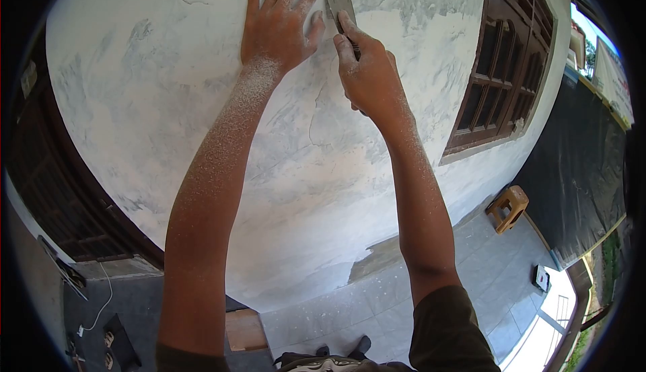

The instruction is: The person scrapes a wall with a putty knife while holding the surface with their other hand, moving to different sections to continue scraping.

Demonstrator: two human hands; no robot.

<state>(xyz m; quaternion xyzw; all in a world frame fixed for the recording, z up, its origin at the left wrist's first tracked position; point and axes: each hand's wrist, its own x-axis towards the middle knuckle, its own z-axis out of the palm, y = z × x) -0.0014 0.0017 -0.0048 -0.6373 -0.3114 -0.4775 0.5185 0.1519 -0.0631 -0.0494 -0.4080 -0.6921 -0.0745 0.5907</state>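
Observation:
My right hand [369, 69] is wrapped round the handle of a putty knife [340, 5], its flat grey blade pointing up against the wall. The white, patchy wall [289, 170] has grey smears and fine cracks. Spread flat on its surface, just left of the blade, is my left hand [279, 25], holding nothing. White dust covers both hands and forearms, thickest at the left wrist. Part of the knife's handle is hidden by my right fingers.
A brown wooden window [501, 62] is set in the wall at right. A dark door [60, 183] stands at left. On the tiled floor [377, 305] are a tan stool [507, 208] and a small white-and-dark box [540, 278]. A white cable [104, 298] trails at lower left.

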